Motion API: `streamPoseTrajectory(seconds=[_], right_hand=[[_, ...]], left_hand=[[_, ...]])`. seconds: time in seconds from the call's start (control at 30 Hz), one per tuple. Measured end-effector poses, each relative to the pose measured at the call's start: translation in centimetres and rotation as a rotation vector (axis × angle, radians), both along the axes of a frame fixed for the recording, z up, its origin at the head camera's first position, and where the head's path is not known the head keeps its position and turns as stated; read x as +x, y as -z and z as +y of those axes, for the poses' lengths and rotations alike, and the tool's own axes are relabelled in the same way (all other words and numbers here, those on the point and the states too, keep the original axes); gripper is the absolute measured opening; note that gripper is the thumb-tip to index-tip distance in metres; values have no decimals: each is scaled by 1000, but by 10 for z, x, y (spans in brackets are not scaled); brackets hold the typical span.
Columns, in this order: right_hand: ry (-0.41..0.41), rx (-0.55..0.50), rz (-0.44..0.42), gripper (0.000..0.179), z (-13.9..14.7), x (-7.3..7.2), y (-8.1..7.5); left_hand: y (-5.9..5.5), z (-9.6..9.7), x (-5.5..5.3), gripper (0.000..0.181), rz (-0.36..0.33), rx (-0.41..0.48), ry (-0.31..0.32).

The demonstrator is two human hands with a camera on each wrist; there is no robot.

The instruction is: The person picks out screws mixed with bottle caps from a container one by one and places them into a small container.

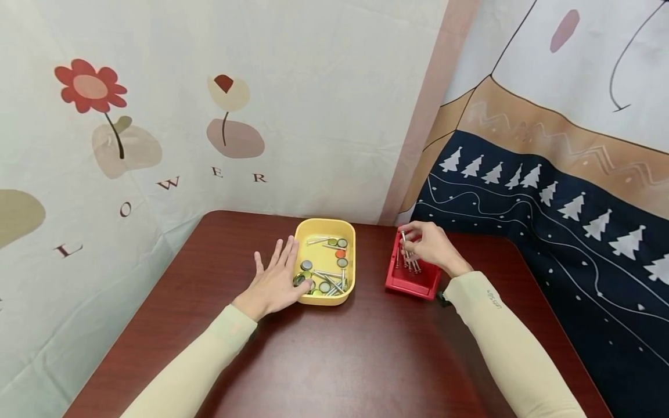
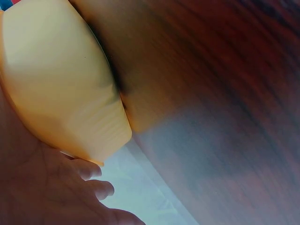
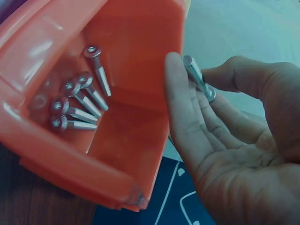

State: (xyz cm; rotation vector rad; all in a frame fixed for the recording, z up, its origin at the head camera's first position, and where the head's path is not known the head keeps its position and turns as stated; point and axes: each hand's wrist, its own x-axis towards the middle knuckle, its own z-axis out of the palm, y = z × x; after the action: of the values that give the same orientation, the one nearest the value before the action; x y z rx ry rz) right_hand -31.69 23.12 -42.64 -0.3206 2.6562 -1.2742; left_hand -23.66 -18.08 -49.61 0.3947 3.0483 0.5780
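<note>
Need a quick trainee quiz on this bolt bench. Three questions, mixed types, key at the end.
1. Count: in the right wrist view, how many bolts lie in the red bin?
2. True or false: in the head view, the left grip is on the left-hand side of the yellow bin.
3. Name it: what does the right grip hold?

Key
1. Five are visible.
2. True.
3. A single bolt, pinched between thumb and fingers.

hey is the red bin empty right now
Not empty: the right wrist view shows five bolts inside the red bin, and the right hand holds another bolt.
</note>
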Motion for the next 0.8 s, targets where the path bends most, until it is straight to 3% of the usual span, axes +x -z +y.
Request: streamPoseTrajectory(seconds=[0.4,0.8], right_hand=[[60,110,-27,48,3,-6,12],[41,238,-40,46,-3,-11,19]], left_hand=[[0,0,3,108,4,0,4],[1,-2,0,110,6,-17,10]])
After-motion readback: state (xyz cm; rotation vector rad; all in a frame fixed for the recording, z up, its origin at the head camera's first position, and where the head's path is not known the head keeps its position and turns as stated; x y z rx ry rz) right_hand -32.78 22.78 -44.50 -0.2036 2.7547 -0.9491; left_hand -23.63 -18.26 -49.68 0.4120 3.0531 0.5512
